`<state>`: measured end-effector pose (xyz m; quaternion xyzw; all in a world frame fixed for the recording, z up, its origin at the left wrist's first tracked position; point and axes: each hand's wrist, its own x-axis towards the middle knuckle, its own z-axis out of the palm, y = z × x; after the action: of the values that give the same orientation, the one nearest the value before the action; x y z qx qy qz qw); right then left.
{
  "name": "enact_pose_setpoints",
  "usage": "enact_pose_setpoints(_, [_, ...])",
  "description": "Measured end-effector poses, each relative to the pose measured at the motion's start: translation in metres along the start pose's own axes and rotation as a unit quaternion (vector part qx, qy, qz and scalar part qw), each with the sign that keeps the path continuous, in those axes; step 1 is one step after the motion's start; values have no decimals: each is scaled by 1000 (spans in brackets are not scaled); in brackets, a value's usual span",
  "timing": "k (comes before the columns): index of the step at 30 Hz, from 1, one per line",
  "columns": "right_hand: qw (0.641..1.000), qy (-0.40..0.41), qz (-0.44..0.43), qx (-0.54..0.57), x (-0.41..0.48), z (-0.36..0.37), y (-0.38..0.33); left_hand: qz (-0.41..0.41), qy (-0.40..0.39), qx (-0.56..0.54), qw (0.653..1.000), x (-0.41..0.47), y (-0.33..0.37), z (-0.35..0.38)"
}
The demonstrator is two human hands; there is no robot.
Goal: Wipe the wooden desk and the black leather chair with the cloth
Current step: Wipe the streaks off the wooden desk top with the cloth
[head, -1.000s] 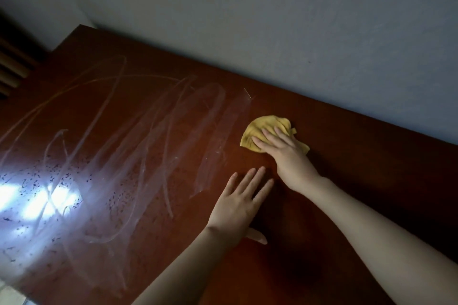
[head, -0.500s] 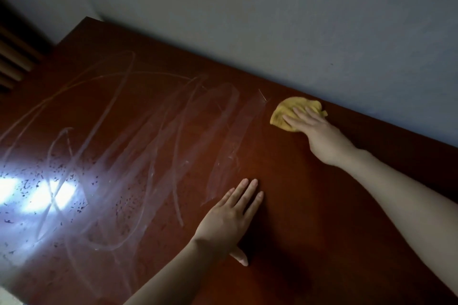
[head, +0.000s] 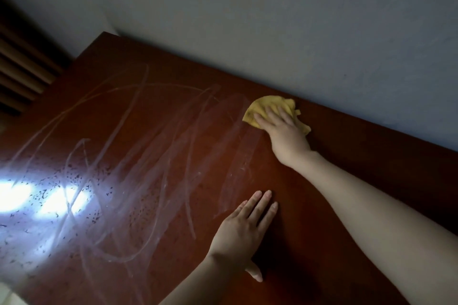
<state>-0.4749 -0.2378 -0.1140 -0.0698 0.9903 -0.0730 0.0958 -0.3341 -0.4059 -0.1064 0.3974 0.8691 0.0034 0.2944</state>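
Observation:
The reddish-brown wooden desk fills the lower part of the view, its left half covered in pale wet wipe streaks. A crumpled yellow cloth lies near the desk's back edge, close to the wall. My right hand presses flat on top of the cloth, fingers spread over it. My left hand rests flat on the desk nearer to me, fingers together, holding nothing. The black leather chair is not in view.
A grey wall runs along the desk's far edge. Bright window glare reflects off the wet surface at the left. Dark wooden slats stand beyond the desk's left end.
My right hand has pushed the cloth away from me toward the wall, then slightly left along the back edge. My left hand stays planted on the desk.

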Motion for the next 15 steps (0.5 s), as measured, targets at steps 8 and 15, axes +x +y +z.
enact_pose_setpoints(8, [994, -49, -99, 25, -78, 6, -4, -18, 8, 45, 999, 2, 2, -3])
enact_pose_setpoints(15, [974, -89, -205, 27, -133, 5, 67, -30, 3, 80, 996, 2, 6, -1])
